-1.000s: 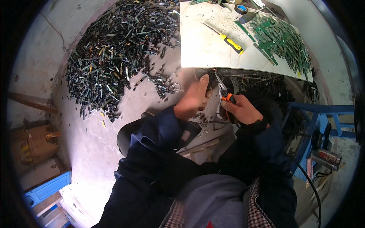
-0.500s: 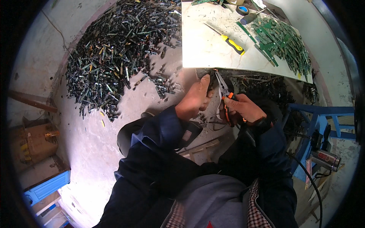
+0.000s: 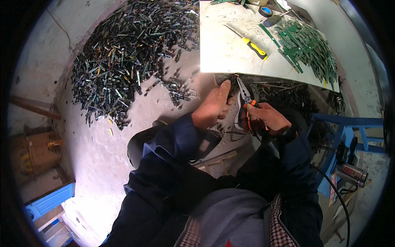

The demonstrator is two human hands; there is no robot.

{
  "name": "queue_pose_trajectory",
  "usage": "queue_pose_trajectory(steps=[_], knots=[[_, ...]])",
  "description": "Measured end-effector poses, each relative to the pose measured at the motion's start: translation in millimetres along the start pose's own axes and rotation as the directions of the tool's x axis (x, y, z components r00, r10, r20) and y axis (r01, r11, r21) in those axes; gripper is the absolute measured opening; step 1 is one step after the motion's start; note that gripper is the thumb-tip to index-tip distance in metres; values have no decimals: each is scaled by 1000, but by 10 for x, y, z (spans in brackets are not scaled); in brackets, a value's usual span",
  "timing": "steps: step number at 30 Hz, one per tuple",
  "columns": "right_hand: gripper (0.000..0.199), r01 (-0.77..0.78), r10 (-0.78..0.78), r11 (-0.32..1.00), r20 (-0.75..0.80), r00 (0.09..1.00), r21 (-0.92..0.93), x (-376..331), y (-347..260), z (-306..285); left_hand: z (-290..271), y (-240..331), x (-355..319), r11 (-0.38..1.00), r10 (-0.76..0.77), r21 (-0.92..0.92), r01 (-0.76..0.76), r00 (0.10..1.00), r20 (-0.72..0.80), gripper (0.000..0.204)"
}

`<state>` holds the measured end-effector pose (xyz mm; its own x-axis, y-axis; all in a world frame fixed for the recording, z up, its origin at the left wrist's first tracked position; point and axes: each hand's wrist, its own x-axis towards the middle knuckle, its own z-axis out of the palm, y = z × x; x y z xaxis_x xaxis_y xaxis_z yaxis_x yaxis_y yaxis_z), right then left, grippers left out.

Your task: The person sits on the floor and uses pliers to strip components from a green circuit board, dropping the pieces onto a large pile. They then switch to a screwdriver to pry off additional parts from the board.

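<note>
My left hand is closed in a pinch on a small dark strip, mostly hidden by the fingers, just below the front edge of the white board. A coppery bit shows at the strip's upper end. My right hand is wrapped round the orange-and-black handles of long-nose pliers. The metal jaws point up and left, with their tips close beside the strip; whether they touch it I cannot tell. On the board lies a screwdriver with a yellow-and-black handle.
Green circuit-board strips are heaped on the white board, near a blue-ringed tape roll. A large pile of dark strips covers the floor at far left. A blue stool frame and a metal cylinder stand right.
The view has shifted slightly, so the board and both hands appear a little further right. My grip on the strip and the pliers is the same.
</note>
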<state>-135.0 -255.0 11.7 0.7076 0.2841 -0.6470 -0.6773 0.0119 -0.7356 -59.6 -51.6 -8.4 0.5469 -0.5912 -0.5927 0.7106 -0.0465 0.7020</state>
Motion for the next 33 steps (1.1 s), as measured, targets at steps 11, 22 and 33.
queue_pose_trajectory(steps=[11, 22, 33], knots=[[40, 14, -26, 994, -114, 993, -108, 35, 65, 74, 76, 74, -22, 991, -28, 127, 42, 994, -106, 55], [36, -47, -648, 411, -328, 687, -910, 138, 231, 224, 37, 75, -26, 998, -29, 58, 30, 1000, -11, 53], [46, 184, -205, 953, -67, 976, -240, 3, 110, 139, 59, 20, -15, 999, -29, -41, 29, 1000, 2, 53]])
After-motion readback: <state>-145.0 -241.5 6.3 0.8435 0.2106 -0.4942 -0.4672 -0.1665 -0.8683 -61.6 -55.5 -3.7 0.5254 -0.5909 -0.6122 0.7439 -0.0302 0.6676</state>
